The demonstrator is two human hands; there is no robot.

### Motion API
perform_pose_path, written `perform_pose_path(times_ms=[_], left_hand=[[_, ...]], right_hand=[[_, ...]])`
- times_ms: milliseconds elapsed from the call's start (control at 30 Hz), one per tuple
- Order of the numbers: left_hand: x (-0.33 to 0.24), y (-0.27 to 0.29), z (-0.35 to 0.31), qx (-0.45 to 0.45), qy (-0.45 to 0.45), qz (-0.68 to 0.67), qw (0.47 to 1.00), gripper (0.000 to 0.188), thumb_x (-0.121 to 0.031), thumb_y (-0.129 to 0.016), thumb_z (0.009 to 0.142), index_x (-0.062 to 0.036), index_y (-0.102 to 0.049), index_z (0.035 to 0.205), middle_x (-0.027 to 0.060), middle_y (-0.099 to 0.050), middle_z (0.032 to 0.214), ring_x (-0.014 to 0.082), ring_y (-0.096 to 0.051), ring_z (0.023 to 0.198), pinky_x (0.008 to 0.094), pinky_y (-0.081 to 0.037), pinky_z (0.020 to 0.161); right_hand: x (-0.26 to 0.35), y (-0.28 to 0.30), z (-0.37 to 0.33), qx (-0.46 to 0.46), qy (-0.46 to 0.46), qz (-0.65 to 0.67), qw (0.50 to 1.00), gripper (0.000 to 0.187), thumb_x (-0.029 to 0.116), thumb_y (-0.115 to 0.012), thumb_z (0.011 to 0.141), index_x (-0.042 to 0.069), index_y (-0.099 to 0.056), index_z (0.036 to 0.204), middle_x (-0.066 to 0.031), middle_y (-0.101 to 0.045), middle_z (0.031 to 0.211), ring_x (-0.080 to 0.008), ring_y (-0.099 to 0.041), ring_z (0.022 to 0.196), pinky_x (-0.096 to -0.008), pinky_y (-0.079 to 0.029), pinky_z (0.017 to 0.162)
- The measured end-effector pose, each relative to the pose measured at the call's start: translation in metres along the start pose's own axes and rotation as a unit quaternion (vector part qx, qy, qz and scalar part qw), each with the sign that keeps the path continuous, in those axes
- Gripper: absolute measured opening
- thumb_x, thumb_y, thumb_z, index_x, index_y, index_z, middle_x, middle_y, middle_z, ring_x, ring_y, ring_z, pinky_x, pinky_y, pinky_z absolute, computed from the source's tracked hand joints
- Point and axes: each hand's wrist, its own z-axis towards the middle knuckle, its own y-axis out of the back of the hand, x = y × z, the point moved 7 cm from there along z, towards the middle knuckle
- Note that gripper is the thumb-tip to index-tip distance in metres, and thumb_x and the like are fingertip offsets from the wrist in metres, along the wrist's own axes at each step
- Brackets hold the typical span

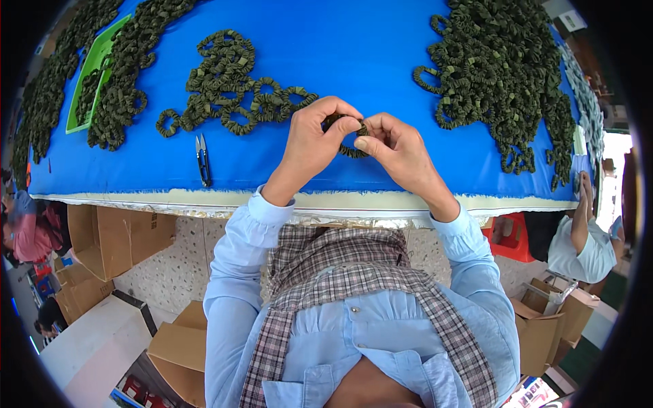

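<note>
Hands, left point(314, 139) and right point(398, 146), pinch one green scrunchie point(352, 151); snips point(203, 160) and scrunchie piles point(228, 85) lie nearby.

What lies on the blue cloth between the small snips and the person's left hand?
Nothing: in the head view the blue cloth is bare between the thread snips and the left hand; the olive scrunchie cluster lies farther up the cloth.

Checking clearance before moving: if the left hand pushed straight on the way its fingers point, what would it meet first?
The left hand points right, so first the dark ruffled ring it pinches, then the right hand directly behind it.
</note>
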Motion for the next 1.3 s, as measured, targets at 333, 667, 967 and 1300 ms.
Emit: perform_pose_path(times_ms=[333,667,967,1300], left_hand=[[0.034,0.016,0.016,-0.147,0.042,-0.059,0.986,0.007,-0.007,-0.061,0.088,-0.0024,-0.065,0.086,-0.0022,-0.058,0.070,0.0048,-0.050,0.063,0.0202,-0.040,0.057],[-0.019,0.056,-0.045,-0.169,-0.067,0.266,0.947,0.027,-0.013,-0.069,0.083,-0.0065,-0.064,0.108,0.0103,-0.064,0.102,0.0284,-0.058,0.095,0.0371,-0.045,0.082],[-0.001,0.203,-0.089,-0.338,-0.014,0.504,0.795,0.035,-0.013,-0.068,0.082,-0.0050,-0.056,0.113,0.0155,-0.057,0.112,0.0347,-0.048,0.107,0.0461,-0.036,0.090],[0.059,0.218,0.000,-0.184,0.207,0.459,0.844,0.094,-0.077,-0.049,0.081,-0.0168,-0.027,0.150,0.0438,-0.013,0.145,0.0620,-0.008,0.134,0.0727,-0.021,0.098]], right_hand=[[-0.009,0.000,-0.024,0.046,-0.054,0.044,0.997,0.019,0.015,-0.064,0.090,0.000,-0.058,0.079,0.0051,-0.041,0.058,-0.0040,-0.034,0.054,-0.0273,-0.028,0.047],[-0.038,0.181,-0.003,-0.263,-0.011,-0.007,0.965,0.018,0.024,-0.063,0.093,0.007,-0.068,0.091,0.0049,-0.052,0.071,-0.0040,-0.044,0.062,-0.0204,-0.034,0.055],[-0.020,0.214,0.016,-0.403,0.036,-0.563,0.721,0.045,0.038,-0.058,0.094,-0.001,-0.062,0.116,-0.0206,-0.062,0.106,-0.0381,-0.060,0.100,-0.0449,-0.049,0.083],[0.036,-0.016,0.096,-0.024,0.283,-0.233,0.930,0.025,0.015,-0.065,0.087,0.003,-0.066,0.108,-0.0165,-0.062,0.099,-0.0340,-0.059,0.094,-0.0393,-0.048,0.081]])
